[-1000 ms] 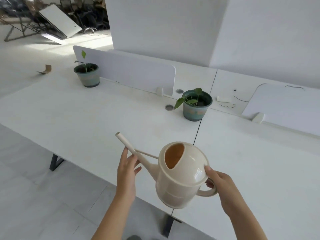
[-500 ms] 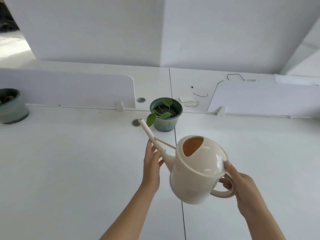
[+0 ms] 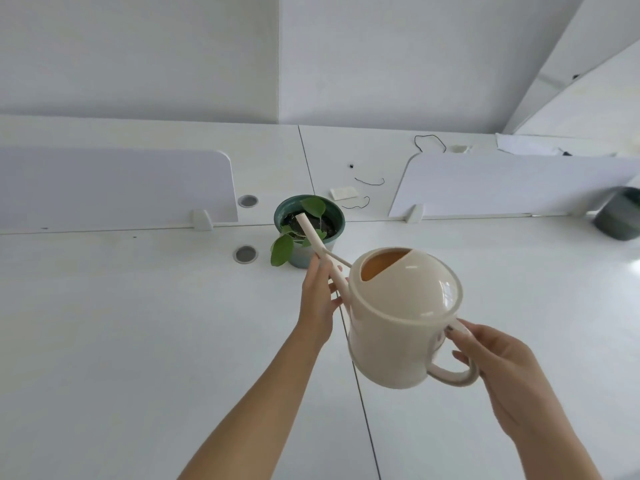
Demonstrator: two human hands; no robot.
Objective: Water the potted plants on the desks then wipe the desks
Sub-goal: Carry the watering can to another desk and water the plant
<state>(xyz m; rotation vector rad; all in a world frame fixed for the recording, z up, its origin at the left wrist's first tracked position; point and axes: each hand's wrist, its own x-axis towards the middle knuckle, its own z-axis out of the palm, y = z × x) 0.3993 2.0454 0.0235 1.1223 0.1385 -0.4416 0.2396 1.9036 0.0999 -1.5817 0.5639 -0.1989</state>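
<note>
A cream watering can (image 3: 398,317) hangs tilted above the white desk (image 3: 138,341). My right hand (image 3: 495,368) grips its loop handle at the lower right. My left hand (image 3: 320,299) steadies the long spout from the left side, fingers laid along it. The spout's tip sits over the soil of a green potted plant (image 3: 308,230) standing on the seam between two desks. No water stream is visible. A second dark pot (image 3: 618,218) stands at the far right edge, partly cut off.
Two white divider panels (image 3: 114,185) (image 3: 502,183) stand behind the plant. Two round cable grommets (image 3: 245,253) lie left of the pot. Loose black cords (image 3: 370,182) and a small white block (image 3: 343,192) lie on the far desk.
The view has closed in on the middle pot and turned right. The can moved forward, so its spout tip went from short of the pot to over its soil. Both hands kept their hold.
</note>
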